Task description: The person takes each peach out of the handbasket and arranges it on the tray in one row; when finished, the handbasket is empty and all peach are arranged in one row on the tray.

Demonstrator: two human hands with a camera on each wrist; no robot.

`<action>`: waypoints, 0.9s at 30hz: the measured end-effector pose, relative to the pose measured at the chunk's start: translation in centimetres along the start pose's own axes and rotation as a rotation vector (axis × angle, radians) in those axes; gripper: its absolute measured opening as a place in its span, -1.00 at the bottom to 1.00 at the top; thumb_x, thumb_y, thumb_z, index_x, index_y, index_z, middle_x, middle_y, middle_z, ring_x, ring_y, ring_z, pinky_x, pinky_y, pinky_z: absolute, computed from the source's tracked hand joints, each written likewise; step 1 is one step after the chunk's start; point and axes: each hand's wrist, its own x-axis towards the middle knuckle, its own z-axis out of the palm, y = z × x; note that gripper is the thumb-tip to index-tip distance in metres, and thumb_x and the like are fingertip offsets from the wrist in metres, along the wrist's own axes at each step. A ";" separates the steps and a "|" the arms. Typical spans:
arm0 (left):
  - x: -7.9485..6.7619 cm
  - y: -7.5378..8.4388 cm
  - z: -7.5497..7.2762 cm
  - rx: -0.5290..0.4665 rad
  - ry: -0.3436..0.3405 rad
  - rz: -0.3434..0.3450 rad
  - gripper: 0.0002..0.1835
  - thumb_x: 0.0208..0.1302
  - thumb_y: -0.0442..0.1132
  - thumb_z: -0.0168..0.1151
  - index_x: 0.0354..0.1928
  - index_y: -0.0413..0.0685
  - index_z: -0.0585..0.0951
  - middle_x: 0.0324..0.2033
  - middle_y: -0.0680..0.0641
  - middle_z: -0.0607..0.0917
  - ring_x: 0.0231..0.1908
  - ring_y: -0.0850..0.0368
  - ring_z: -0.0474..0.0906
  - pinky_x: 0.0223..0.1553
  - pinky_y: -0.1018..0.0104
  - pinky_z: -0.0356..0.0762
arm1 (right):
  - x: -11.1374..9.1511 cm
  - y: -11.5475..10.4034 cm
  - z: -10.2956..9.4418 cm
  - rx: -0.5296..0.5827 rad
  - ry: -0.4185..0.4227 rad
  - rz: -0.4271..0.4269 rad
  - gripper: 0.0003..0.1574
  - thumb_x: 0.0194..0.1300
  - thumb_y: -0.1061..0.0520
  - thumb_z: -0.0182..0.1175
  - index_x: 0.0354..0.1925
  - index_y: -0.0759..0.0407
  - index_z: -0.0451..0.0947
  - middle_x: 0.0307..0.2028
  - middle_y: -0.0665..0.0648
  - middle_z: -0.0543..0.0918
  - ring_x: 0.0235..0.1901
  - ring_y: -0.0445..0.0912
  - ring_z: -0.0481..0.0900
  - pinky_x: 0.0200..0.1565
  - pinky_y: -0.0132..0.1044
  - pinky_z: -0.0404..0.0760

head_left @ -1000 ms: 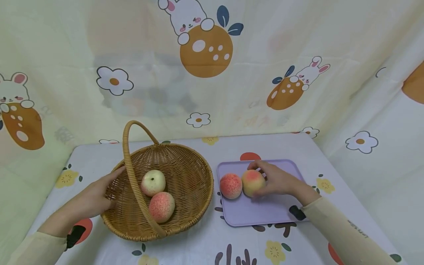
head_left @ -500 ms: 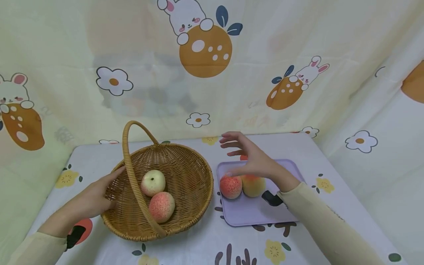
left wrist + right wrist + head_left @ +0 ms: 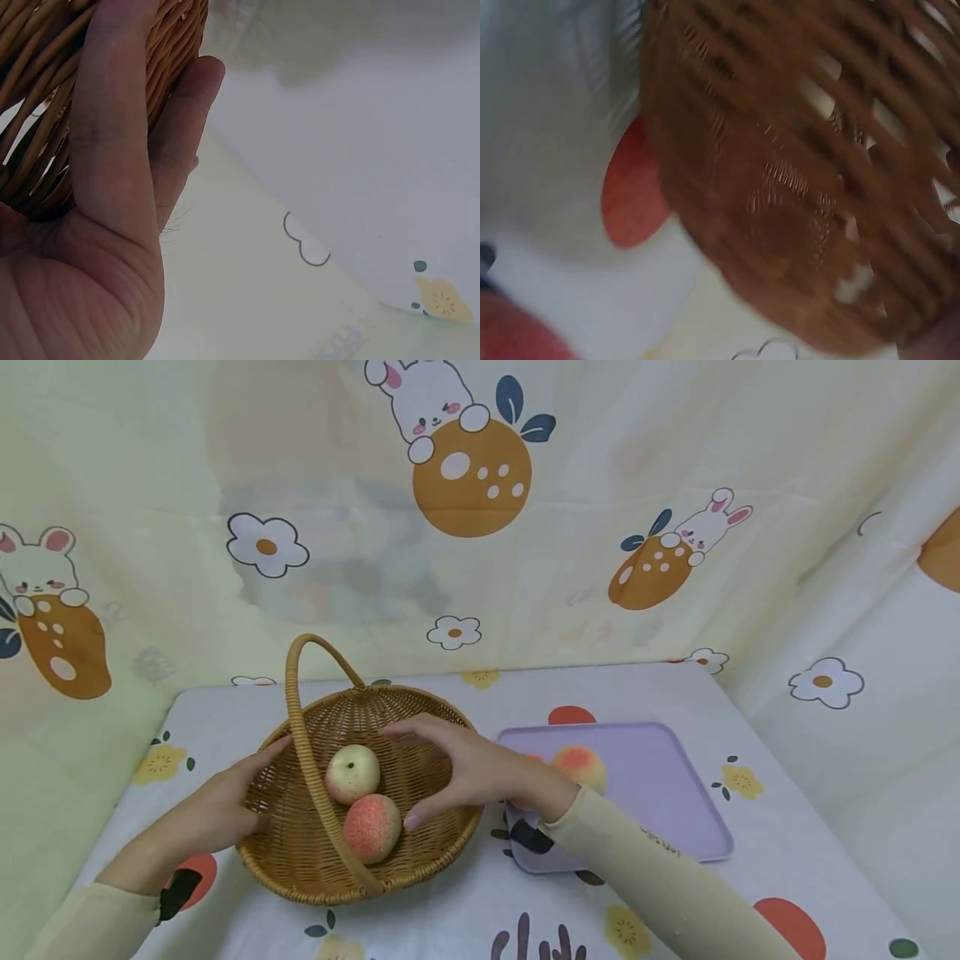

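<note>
A brown wicker basket (image 3: 435, 843) with a tall hoop handle stands at the left of the table. Inside lie a pale peach (image 3: 352, 774) and a red-speckled peach (image 3: 372, 829). My left hand (image 3: 213, 806) grips the basket's left rim; the left wrist view has its fingers along the woven wall (image 3: 176, 45). Over the basket's right side, my right hand (image 3: 468, 768) holds nothing, its fingers spread and its thumb tip right at the speckled peach. The right wrist view has the basket wall (image 3: 735, 150), blurred.
A lilac tray (image 3: 660, 802) lies right of the basket. On it are a yellow-orange peach (image 3: 581, 766) and a red peach, mostly hidden behind the right wrist. A printed curtain (image 3: 600, 443) hangs behind the table.
My right hand has let go of the yellow-orange peach on the tray, risen and moved left over the basket. My left hand stays on the rim.
</note>
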 end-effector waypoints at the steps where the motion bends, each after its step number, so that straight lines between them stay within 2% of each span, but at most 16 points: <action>1: 0.0 0.0 0.0 -0.002 0.000 0.000 0.14 -0.03 -0.56 0.28 0.62 -0.08 -0.02 0.46 -0.52 0.11 0.34 -0.55 0.18 0.03 -0.21 0.51 | 0.3 -0.1 0.3 -0.034 -0.018 0.002 0.17 0.00 -0.18 0.58 0.49 -0.19 0.23 0.40 -0.15 0.34 0.37 -0.18 0.29 0.33 -0.03 0.32; 6: 0.0 0.0 0.0 -0.022 -0.008 -0.011 0.14 -0.02 -0.58 0.27 0.62 -0.08 -0.03 0.46 -0.53 0.08 0.34 -0.58 0.16 0.00 -0.23 0.54 | 1.5 -0.5 1.7 -0.156 -0.148 0.039 0.16 0.06 -0.25 0.53 0.51 -0.05 0.24 0.39 -0.12 0.34 0.37 -0.19 0.28 0.35 -0.13 0.29; 9: 0.0 0.0 0.0 -0.021 -0.013 -0.011 0.15 -0.02 -0.57 0.29 0.62 -0.08 -0.04 0.46 -0.53 0.06 0.34 -0.59 0.13 0.01 -0.26 0.53 | 1.9 -0.7 2.4 -0.212 -0.238 0.088 0.19 0.06 -0.30 0.50 0.52 -0.03 0.21 0.38 -0.07 0.36 0.36 -0.20 0.29 0.35 -0.21 0.26; 12: 0.0 0.0 0.0 -0.014 -0.011 -0.006 0.15 -0.02 -0.57 0.31 0.62 -0.08 -0.03 0.47 -0.51 0.06 0.36 -0.58 0.10 0.04 -0.28 0.51 | 2.2 -0.6 3.0 -0.255 -0.292 0.115 0.19 0.05 -0.30 0.51 0.51 -0.01 0.23 0.38 -0.06 0.39 0.35 -0.22 0.29 0.34 -0.26 0.26; 19: 0.0 0.0 0.2 0.005 -0.011 -0.015 0.14 -0.02 -0.55 0.31 0.62 -0.09 -0.03 0.46 -0.52 0.09 0.36 -0.57 0.12 0.05 -0.28 0.50 | 3.0 -0.6 4.2 -0.391 -0.321 0.075 0.08 0.07 -0.09 0.56 0.47 0.08 0.33 0.40 0.02 0.37 0.38 -0.20 0.27 0.34 -0.37 0.20; 22: -0.1 -0.1 0.2 0.009 -0.014 -0.013 0.14 -0.02 -0.55 0.30 0.62 -0.08 -0.02 0.46 -0.52 0.09 0.36 -0.56 0.13 0.04 -0.28 0.50 | 3.1 -0.6 4.6 -0.442 -0.321 0.062 0.07 0.03 -0.01 0.59 0.46 0.06 0.38 0.37 0.07 0.35 0.38 -0.19 0.25 0.34 -0.40 0.18; 27: -0.1 -0.1 0.2 0.001 -0.012 -0.002 0.15 -0.03 -0.57 0.28 0.62 -0.07 -0.03 0.47 -0.52 0.08 0.36 -0.57 0.13 0.03 -0.29 0.51 | 3.1 -0.7 5.0 -0.497 -0.296 0.083 -0.04 -0.03 0.06 0.62 0.36 -0.07 0.50 0.25 0.05 0.37 0.24 -0.18 0.38 0.24 -0.37 0.35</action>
